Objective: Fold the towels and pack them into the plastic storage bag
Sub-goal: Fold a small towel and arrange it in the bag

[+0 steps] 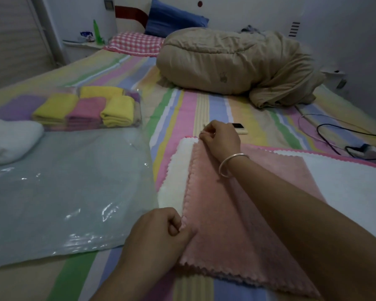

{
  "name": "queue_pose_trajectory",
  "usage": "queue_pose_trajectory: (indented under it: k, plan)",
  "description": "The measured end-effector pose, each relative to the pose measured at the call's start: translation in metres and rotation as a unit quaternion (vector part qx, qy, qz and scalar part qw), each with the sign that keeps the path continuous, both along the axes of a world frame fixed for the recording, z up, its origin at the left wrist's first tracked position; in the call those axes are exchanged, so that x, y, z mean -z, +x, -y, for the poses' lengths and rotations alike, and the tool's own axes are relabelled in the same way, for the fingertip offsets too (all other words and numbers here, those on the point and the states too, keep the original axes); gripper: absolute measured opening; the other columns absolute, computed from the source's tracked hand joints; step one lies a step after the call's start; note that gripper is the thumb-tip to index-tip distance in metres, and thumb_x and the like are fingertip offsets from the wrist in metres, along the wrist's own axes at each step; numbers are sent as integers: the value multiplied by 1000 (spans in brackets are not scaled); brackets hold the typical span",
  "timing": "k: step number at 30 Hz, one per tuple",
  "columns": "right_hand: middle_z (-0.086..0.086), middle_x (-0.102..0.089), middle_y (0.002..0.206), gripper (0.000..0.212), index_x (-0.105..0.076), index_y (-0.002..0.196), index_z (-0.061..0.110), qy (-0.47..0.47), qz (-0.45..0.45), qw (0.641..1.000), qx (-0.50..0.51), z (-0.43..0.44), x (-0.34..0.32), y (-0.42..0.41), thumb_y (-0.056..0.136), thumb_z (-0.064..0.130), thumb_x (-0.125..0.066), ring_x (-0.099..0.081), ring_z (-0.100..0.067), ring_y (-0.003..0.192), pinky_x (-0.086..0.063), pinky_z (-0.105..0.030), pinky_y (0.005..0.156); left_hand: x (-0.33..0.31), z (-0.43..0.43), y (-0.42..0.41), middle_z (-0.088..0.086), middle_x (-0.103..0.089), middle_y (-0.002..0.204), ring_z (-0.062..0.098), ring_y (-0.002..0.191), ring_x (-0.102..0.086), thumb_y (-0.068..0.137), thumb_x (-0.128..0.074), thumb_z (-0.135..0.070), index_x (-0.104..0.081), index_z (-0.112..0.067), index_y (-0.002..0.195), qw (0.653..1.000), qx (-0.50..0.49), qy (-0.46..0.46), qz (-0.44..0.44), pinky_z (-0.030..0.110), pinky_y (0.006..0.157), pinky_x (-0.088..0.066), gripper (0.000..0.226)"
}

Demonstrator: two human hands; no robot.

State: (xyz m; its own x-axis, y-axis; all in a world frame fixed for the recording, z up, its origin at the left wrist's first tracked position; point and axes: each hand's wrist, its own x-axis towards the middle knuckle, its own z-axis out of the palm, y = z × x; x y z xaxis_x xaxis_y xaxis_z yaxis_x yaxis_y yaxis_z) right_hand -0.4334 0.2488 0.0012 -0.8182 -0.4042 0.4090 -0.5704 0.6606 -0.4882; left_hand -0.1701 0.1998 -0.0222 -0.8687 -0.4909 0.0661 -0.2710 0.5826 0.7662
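Observation:
A pink towel (226, 213) with zigzag edges lies on the striped bed, its white underside (176, 177) showing along the left. My right hand (220, 141) pinches the towel's far left corner. At the near left corner, my left hand (161, 233) pinches the edge. A clear plastic storage bag (63, 192) lies flat to the left. On its far end rests a folded white towel (9, 140). Behind it sits a clear pack of folded yellow and pink towels (85, 109).
A beige rolled duvet (230, 64) fills the far middle of the bed. A small dark device (240, 128) lies just beyond my right hand. Black and white cables (334, 135) and a power strip lie at the right. Pillows and a nightstand stand at the head.

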Motion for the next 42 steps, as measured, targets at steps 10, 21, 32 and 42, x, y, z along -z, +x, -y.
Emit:
queue_pose_trajectory:
  k: [10,21,32,42]
  plan:
    - [-5,-59,123,42,-55,125,22,64,34,997,-12,-6,23,8,88,42,-59,-47,-27,120,-42,-41,97,-9,-11,9,-5,-63,79,15,87,-61,81,-56,-58,-48,-28,81,984,-15,-156,87,31,71,-45,32]
    - [3,-58,123,38,-64,114,25,143,-57,987,-54,-244,16,106,95,41,-35,-54,-19,111,-48,-34,87,-1,-70,0,-6,-60,102,18,98,-57,81,-61,-31,-59,-23,102,903,245,-308,-171,31,84,-43,22]
    - [1,-49,139,67,-51,134,21,192,-67,977,-69,-336,34,167,72,12,-74,-55,-15,116,-53,-23,80,27,-70,-18,1,-66,115,20,102,-63,73,-53,-29,-66,-15,110,840,357,-388,-127,30,87,-50,42]
    - [5,-59,128,44,-61,121,21,187,-141,969,-73,-337,44,171,78,27,-59,-58,-13,114,-52,-21,78,24,-51,2,1,-67,106,18,99,-62,91,-42,-14,-69,-11,99,859,299,-362,-204,29,83,-48,28]
